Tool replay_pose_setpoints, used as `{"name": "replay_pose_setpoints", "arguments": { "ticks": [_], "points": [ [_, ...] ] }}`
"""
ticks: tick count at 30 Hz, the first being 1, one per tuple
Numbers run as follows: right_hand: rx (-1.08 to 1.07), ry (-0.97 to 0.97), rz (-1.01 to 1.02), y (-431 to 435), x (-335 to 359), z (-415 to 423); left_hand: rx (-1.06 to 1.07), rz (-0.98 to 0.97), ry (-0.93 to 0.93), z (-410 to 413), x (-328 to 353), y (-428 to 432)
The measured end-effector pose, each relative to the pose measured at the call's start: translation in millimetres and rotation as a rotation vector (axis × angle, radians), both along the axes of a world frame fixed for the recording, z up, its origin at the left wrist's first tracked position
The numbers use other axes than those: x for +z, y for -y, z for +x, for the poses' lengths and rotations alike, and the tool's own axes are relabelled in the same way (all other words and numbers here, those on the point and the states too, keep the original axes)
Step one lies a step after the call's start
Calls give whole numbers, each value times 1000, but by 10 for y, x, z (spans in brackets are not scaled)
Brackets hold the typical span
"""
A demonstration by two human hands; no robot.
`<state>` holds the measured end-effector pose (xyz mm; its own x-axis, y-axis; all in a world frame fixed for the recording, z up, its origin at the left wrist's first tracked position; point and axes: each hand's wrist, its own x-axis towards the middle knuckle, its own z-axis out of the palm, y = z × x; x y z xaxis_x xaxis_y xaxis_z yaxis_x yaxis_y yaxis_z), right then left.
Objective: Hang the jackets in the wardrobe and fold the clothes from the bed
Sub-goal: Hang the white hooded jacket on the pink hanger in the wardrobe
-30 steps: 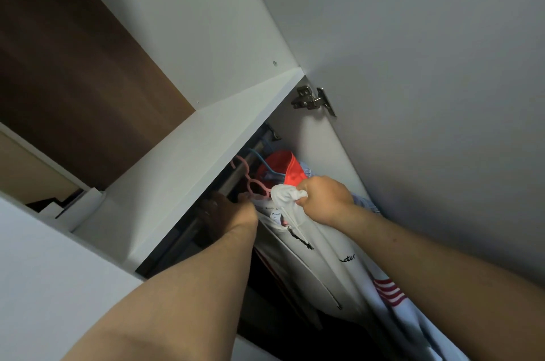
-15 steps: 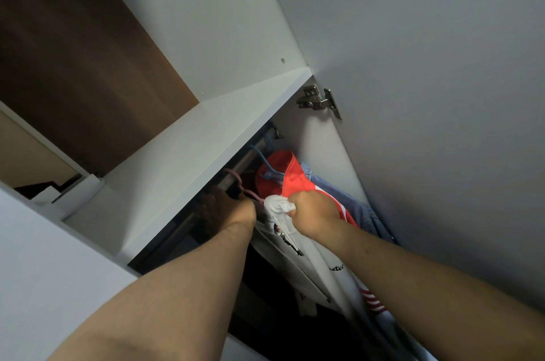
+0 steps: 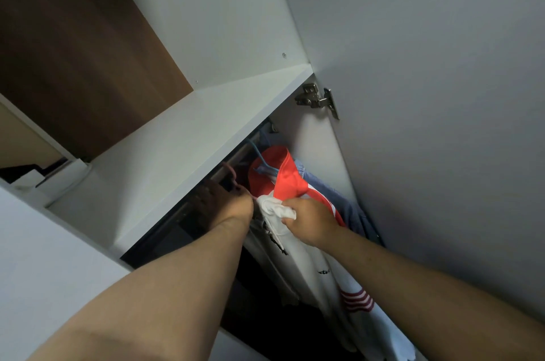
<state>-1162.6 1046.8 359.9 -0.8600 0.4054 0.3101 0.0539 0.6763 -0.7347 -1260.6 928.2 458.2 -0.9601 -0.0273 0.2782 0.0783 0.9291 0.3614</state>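
Overhead, wardrobe door [image 3: 427,95]: a wide pale panel standing open and filling the right half of the frame.
Shelf [image 3: 191,139]: a white board running from lower left up to the centre, with the hanging space in shadow beneath it.
Brown panel [image 3: 73,36]: dark wood grain in the upper left corner, behind the shelf.
White jacket [image 3: 309,266]: hangs below centre inside the wardrobe and trails toward the bottom right; it has a dark zip line, small dark lettering and a patch of red stripes.
Red garment [image 3: 283,175]: hangs just behind the white jacket's collar, at centre.
Blue garment [image 3: 339,198]: hangs right of the red one, against the wardrobe's side wall.
Right hand [image 3: 309,219]: fingers curled tight round the bunched collar of the white jacket.
Left hand [image 3: 224,204]: reaches up under the shelf at the foot of the pink hanger; its fingers are in shadow, so I cannot tell whether it grips.
Rail [image 3: 236,158]: a dark bar just under the shelf edge.
Hinge [image 3: 317,98]: metal, where the door meets the shelf's right end.
Pink hanger [image 3: 233,175]: its hook rises from the left hand up at the rail.
Blue hanger [image 3: 259,160]: hooked on the rail, carrying the red garment.
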Motion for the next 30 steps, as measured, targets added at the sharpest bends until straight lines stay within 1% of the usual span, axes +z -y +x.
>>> {"name": "replay_pose_setpoints", "arguments": {
  "ticks": [5,9,11,15,18,22,25,27,30],
  "points": [
    [97,64,-19,-15,-72,34,-23,85,29,72,30,-90],
    [126,78,-7,-89,-67,142,-142,95,15,296,-32,-162],
    [100,95,9,-151,-44,219,-202,103,29,459,-136,-141],
    [33,107,7,-240,3,402,-410,18,32,761,-387,-106],
    [16,144,58,-276,36,552,-510,-1,66,848,-470,-83],
    [-8,121,169,-321,68,817,-674,-86,53,925,-521,-99],
    [-101,145,249,-326,83,1027,-750,-58,28,988,-512,-116],
    [-167,120,282,-278,101,1181,-807,-62,3,1023,-513,-119],
    [-261,148,335,-146,122,1438,-905,-71,14,1120,-551,-134]
  ]
}}
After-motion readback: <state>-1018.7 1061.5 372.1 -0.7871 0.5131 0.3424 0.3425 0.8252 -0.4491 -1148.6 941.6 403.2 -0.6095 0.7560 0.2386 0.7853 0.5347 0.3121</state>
